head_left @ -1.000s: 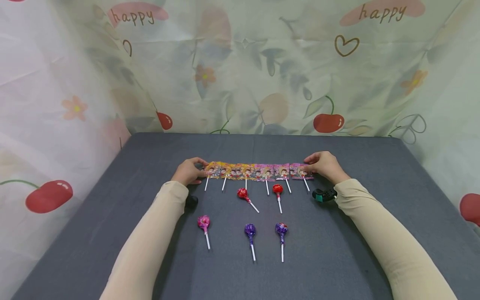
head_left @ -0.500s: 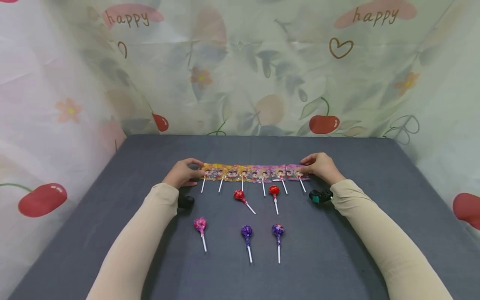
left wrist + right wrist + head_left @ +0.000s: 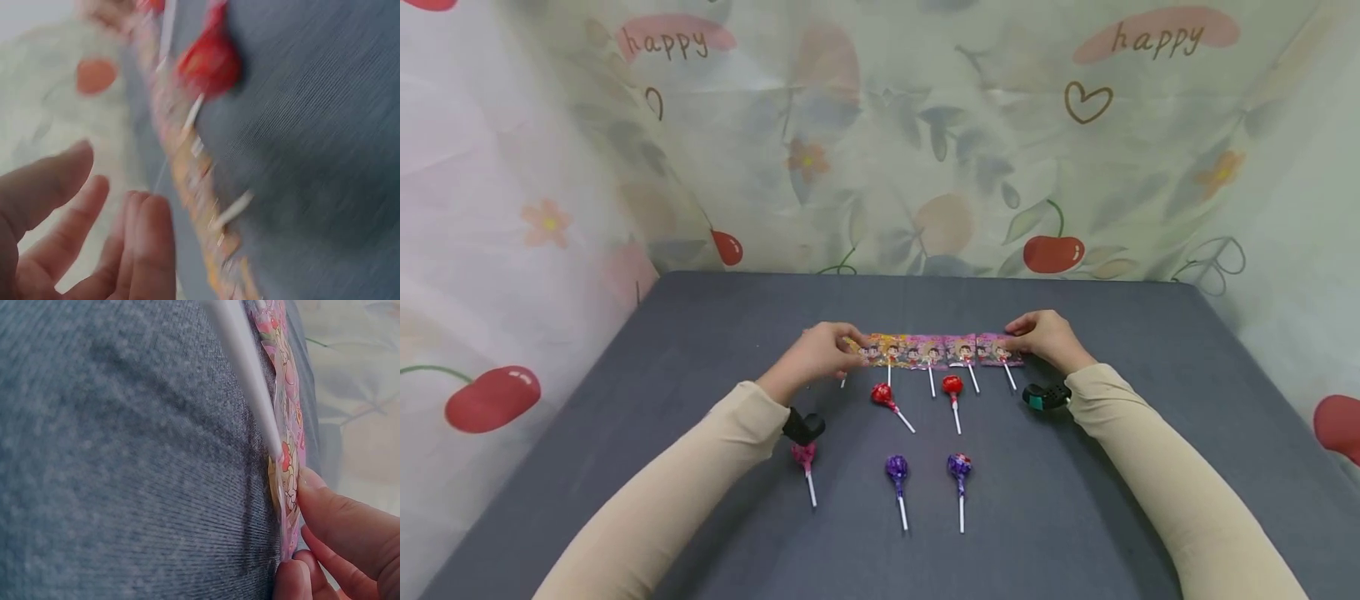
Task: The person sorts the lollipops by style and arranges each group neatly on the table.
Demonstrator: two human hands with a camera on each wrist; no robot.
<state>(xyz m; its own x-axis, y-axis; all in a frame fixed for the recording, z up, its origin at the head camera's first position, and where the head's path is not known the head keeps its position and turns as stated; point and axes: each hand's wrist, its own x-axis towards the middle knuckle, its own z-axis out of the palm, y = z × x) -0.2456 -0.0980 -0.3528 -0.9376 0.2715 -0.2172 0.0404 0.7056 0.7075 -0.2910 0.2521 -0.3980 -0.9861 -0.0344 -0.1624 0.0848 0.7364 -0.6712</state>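
Atop cloth, right fingers pinch lollipop strip; wrist view suggests left fingers free

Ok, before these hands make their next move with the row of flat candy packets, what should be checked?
1. Right hand pinching the row's right end: ok.
2. Left hand gripping the row of packets: not ok; the left wrist view shows its fingers apart, holding nothing.
3. Visible packets lined up: ok, nearly straight.
4. Row's left end lined up too: cannot tell; the left hand mostly hides it.
5. Pink lollipop clear of the left wrist strap: cannot tell; the strap partly covers it.
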